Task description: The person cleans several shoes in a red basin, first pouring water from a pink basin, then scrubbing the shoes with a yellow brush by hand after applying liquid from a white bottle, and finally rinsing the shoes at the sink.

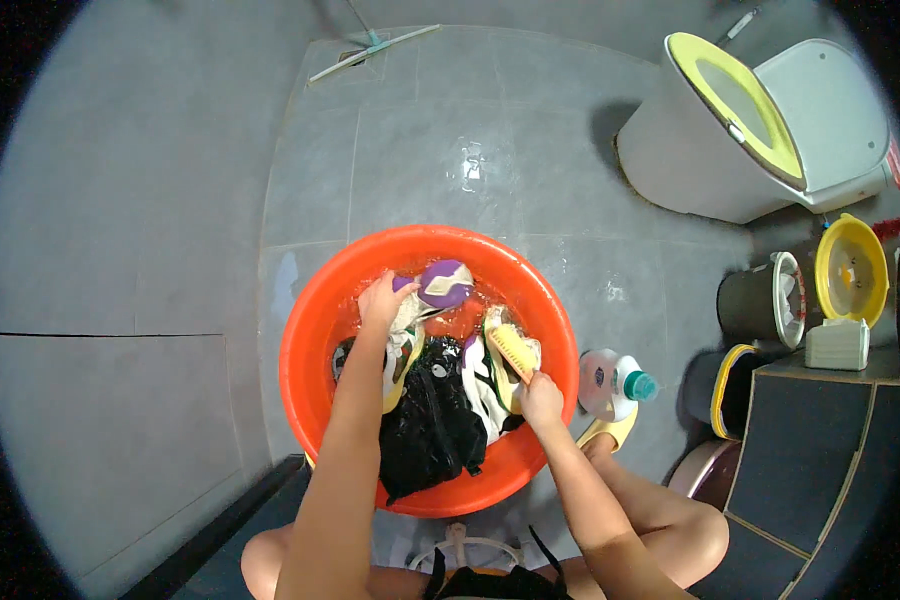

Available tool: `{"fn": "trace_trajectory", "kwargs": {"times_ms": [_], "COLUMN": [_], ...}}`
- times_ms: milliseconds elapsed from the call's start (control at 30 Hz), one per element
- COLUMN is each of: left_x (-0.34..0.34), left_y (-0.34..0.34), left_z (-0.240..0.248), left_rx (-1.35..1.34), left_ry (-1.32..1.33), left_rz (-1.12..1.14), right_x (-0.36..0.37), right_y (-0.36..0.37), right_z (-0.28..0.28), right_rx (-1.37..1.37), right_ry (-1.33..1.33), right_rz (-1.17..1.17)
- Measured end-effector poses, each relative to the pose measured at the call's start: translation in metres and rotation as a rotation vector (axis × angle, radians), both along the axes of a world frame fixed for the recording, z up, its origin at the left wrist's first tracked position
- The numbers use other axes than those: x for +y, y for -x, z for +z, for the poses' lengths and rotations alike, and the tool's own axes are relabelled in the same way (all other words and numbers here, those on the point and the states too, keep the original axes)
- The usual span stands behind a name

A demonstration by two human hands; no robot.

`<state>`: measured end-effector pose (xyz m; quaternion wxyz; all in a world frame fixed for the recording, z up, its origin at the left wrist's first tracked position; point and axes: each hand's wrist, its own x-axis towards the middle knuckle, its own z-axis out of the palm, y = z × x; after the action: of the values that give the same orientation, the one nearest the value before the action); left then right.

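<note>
A large orange basin (305, 420) holds wet things and some water. On its left side my left hand (378, 298) is closed on a white-and-purple item that looks like a shoe (407, 312). Beside it lies a rounded purple piece with a white patch (445, 284). My right hand (542, 400) grips the handle of a yellow scrub brush (512, 350). The brush head lies over a white shoe-like item with a yellowish edge (498, 325), and its bristles are hidden. Between my forearms sits a shiny black wet bag or cloth (432, 425).
Right of the basin lies a white bottle with a teal cap (610, 385), near my slippered foot. A toilet (690, 150), bins (760, 305), a yellow basin (851, 268) and a dark cabinet (805, 450) line the right. A floor squeegee (375, 52) rests at the back.
</note>
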<state>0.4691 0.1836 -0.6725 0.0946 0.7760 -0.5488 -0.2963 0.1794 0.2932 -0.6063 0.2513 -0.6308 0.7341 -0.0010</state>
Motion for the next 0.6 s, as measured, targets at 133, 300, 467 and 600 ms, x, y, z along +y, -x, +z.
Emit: {"fn": "trace_trajectory", "kwargs": {"times_ms": [133, 300, 467, 600], "left_x": [0.003, 0.012, 0.024, 0.05], "left_y": [0.001, 0.005, 0.023, 0.042], "left_z": [-0.009, -0.01, 0.05, 0.079], "left_rx": [-0.118, -0.186, -0.255, -0.522], "left_ry": [0.063, 0.14, 0.108, 0.207], "left_rz": [0.04, 0.011, -0.26, -0.324], "right_x": [-0.015, -0.022, -0.042, -0.054], "right_y": [-0.013, -0.023, -0.011, -0.011], "right_z": [-0.022, -0.047, -0.058, -0.064], "right_rx": [0.267, 0.282, 0.127, 0.048], "right_ry": [-0.022, -0.048, -0.092, -0.125], "right_rz": [0.13, 0.198, 0.246, 0.175]}}
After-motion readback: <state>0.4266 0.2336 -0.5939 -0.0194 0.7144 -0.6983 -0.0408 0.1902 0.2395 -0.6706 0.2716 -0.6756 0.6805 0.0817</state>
